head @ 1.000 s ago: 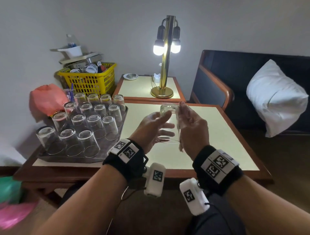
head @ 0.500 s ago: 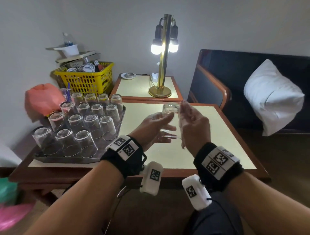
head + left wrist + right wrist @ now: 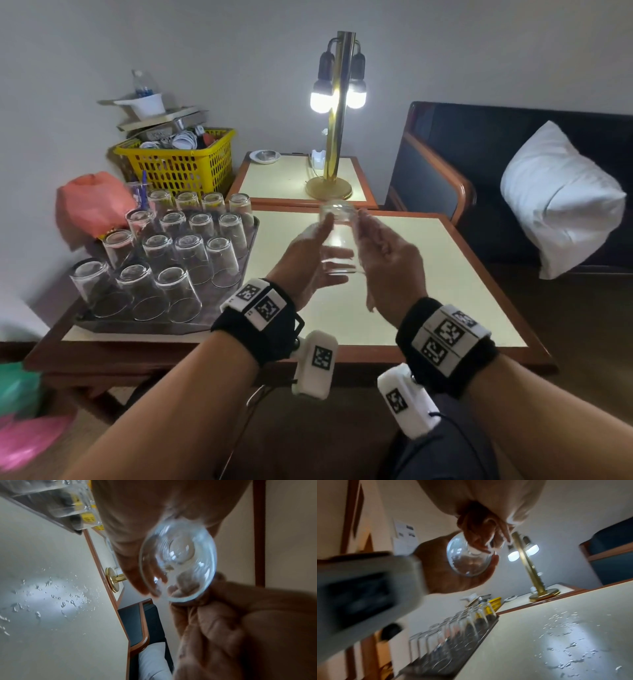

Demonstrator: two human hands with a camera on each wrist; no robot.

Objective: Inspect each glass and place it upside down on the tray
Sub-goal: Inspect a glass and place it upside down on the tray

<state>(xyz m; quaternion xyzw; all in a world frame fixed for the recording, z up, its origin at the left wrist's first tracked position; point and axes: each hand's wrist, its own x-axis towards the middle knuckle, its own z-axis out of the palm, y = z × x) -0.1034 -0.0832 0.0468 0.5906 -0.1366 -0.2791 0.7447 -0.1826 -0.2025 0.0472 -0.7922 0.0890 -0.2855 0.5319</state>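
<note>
Both my hands hold one clear glass in the air above the table, its base pointing away toward the lamp. My left hand cups it from the left with the thumb along its side. My right hand grips it from the right. In the left wrist view the glass shows its open mouth, with the right hand below it. In the right wrist view curled fingers hold the glass. A grey tray at the left carries several upside-down glasses.
Water drops lie on the cream table top. A lit brass lamp stands on the side table behind. A yellow basket and a red bag sit behind the tray. A dark sofa with a white pillow is at the right.
The hands keep the glass between them at about the same spot. The left thumb has shifted up along the glass.
</note>
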